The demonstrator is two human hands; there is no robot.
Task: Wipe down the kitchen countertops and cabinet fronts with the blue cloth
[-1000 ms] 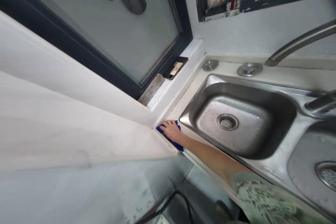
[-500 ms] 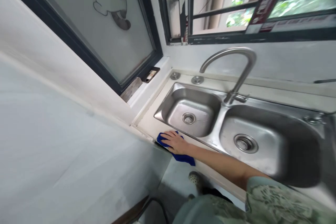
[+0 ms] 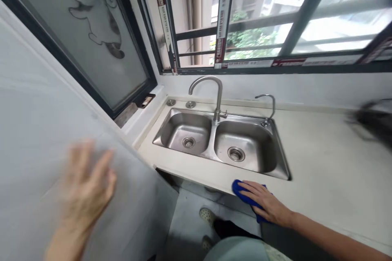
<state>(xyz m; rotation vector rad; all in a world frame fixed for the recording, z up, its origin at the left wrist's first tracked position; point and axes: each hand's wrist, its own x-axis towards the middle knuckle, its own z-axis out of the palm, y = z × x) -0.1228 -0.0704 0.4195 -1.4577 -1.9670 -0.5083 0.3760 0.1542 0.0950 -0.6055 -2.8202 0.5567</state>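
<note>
My right hand (image 3: 269, 204) lies over a blue cloth (image 3: 245, 195) at the front edge of the white countertop (image 3: 196, 167). Its fingers stretch across the fabric and press it down, and part of the cloth hangs over the edge. Off to the left, my left hand (image 3: 87, 183) is raised before the pale wall panel (image 3: 122, 171). Motion blurs it, but its fingers are spread and hold nothing. Beyond the cloth is the double-bowl steel sink (image 3: 212, 147).
A tall curved faucet (image 3: 219, 98) and a thinner spout (image 3: 272, 106) rise behind the bowls. Two round metal drain covers (image 3: 190, 104) sit at the back left. A dark blurred object (image 3: 375, 120) stands far right. My feet in clogs (image 3: 207, 215) are below the counter.
My right hand has slid the blue cloth rightward along the counter's front edge, from the left bowl to the right one. My left hand has come into view. The camera has turned right.
</note>
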